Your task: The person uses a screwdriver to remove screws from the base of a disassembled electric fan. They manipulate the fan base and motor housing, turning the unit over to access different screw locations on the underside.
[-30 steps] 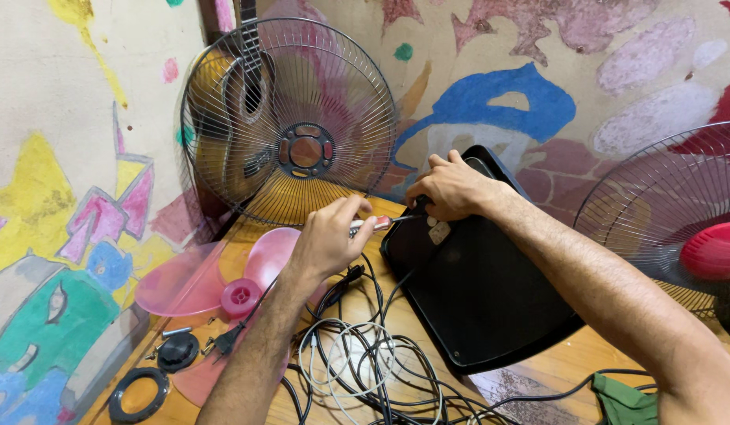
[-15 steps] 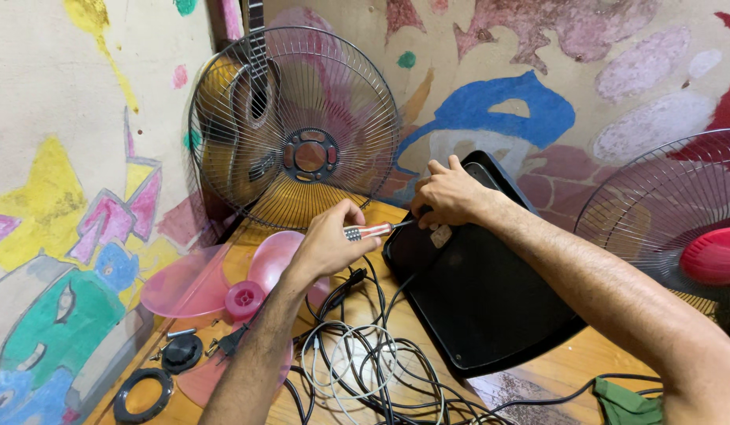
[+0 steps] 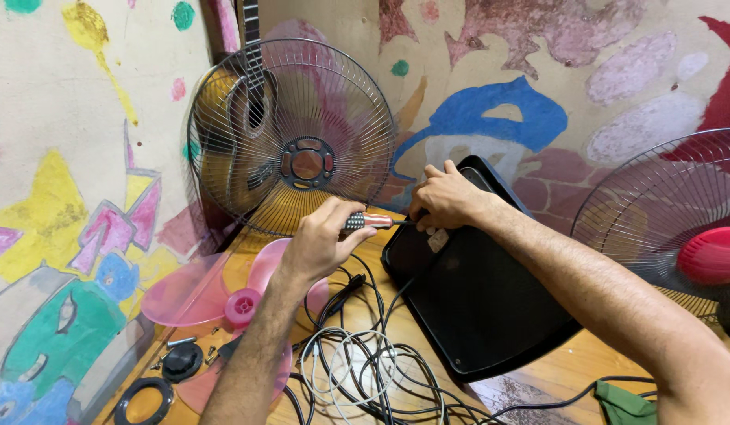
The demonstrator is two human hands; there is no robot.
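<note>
Left hand (image 3: 319, 240) is closing its grip around a red-handled screwdriver (image 3: 370, 221), the shaft pointing at the black fan base (image 3: 475, 307). Right hand (image 3: 446, 198) is gripping that base's upper rim, tilting it near the tabletop's (image 3: 396, 334) back edge. Tangled cables (image 3: 365, 370) are lying just beside; a pink blade (image 3: 215, 287) is resting toward the left edge.

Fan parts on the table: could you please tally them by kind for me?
Wire fan guards: 2
Pink fan blade: 1
Black fan base: 1
Red hub cap: 1
Black rings and caps: 2
Total: 7
</note>
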